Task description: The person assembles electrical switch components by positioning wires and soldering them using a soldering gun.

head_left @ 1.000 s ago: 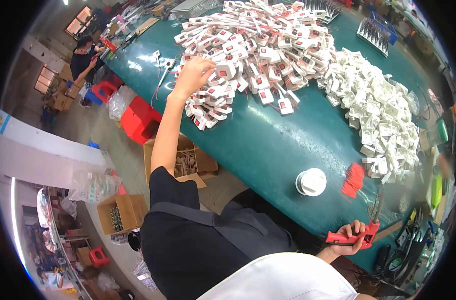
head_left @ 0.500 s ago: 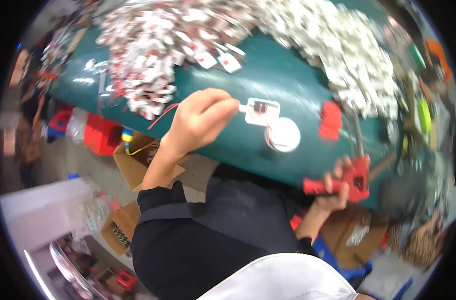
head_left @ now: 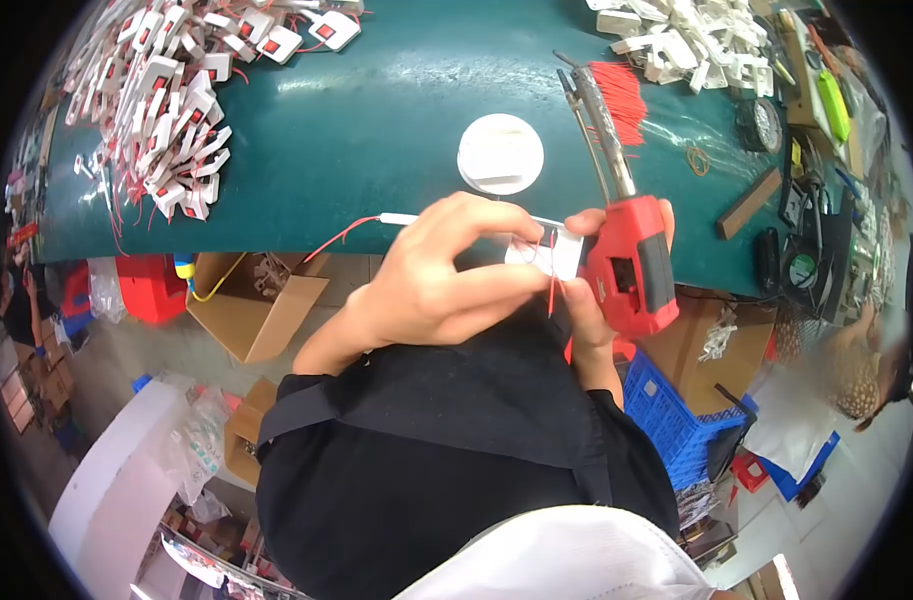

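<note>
My left hand (head_left: 441, 275) pinches a small white plastic case (head_left: 544, 255) with thin red wires in front of my body, at the table's near edge. From the case side a white lead (head_left: 398, 218) with a red wire runs out to the left. My right hand (head_left: 588, 315) is wrapped round a red-and-black soldering gun (head_left: 631, 270), its metal barrel pointing up and away. The thumb and a fingertip of that hand also touch the case's right end. Fingers partly hide the inside of the case.
Beyond the hands sits a round white dish (head_left: 501, 150) on the green table (head_left: 376, 130). Red wires (head_left: 618, 100) lie behind the gun's barrel. White cases with red parts (head_left: 166, 110) are heaped left, white parts (head_left: 691, 40) far right. A wooden block (head_left: 748, 203) lies right.
The white case has left the table beside the dish and is now between both hands. My right hand has brought the soldering gun up and left to it. The view has shifted.
</note>
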A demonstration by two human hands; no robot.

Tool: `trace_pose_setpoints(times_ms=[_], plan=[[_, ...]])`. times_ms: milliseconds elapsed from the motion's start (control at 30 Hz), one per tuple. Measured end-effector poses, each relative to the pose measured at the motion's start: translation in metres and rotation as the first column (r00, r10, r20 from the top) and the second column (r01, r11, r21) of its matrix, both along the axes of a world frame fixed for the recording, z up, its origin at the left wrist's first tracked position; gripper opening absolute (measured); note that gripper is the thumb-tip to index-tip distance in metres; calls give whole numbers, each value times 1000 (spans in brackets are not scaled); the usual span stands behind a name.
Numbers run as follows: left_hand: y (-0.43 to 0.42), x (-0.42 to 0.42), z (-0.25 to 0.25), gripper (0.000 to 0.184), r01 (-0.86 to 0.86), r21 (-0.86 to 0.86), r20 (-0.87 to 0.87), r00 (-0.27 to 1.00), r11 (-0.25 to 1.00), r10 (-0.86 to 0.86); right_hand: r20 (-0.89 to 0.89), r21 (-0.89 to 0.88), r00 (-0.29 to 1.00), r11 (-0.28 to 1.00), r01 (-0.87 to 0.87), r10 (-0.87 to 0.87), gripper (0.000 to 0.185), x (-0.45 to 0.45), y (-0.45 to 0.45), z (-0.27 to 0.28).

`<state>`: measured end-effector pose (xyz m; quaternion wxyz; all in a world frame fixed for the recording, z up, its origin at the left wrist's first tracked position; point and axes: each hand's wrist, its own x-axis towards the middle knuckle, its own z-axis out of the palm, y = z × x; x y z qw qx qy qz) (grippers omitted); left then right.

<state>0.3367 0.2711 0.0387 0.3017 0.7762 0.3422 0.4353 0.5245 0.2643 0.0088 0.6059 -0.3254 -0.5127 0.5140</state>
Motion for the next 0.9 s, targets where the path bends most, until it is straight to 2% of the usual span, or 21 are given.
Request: trace_pose_setpoints(times_ms=[67,167,267,367,433,500,533,567,633,700,733,767,833,867,900], plan=[[-1,3,0,23,-13,-12,-1,1000,1000,13,101,57,995,998,-8,2,97,1,-4,-3],[-1,4,0,27,-66,-119,57,996,991,73,94,78,995,997,-26,18,96,-1,-6,-2],[-1,1,0,27,-23,-120,19,999,993,25,137,88,991,996,-17,4,97,2,-10,1],[1,-3,2,24,19,-122,75,997,992,-10,162,124,987,992,-29,8,98,2,-13,0],[2,-5,5,18,100,-214,157,985,972,-67,174,144,985,988,-48,22,98,3,-13,0],[0,-7,-1,13,76,-275,305,952,959,12,185,164,982,984,-69,38,99,5,-14,1],[2,-8,-4,10,62,-265,297,955,962,20,203,166,976,979,-114,79,99,7,-13,4],[-2,-1,-5,10,32,-369,396,909,929,126,221,168,968,973,-160,121,100,8,-14,6],[-4,-1,-4,10,-66,-332,273,948,941,163,274,136,949,971,-198,155,99,8,-15,6],[2,0,0,12,-100,-272,244,955,957,169,-93,-23,991,994,-103,100,96,0,-17,9],[3,-1,2,12,-56,-256,181,978,965,105,-41,-44,999,999,-14,12,89,-3,-15,8],[4,-1,3,13,-12,-239,116,992,971,41,-38,-47,999,999,-4,2,89,-4,-13,5],[5,2,1,14,19,-209,75,997,978,-4,124,62,991,997,39,-46,83,-6,-8,-1],[6,2,3,14,22,-193,51,999,981,-12,99,77,994,996,40,-48,80,-8,-10,-2],[7,3,5,14,22,-176,27,999,984,-18,177,172,984,985,4,-35,81,-8,-7,-3]])
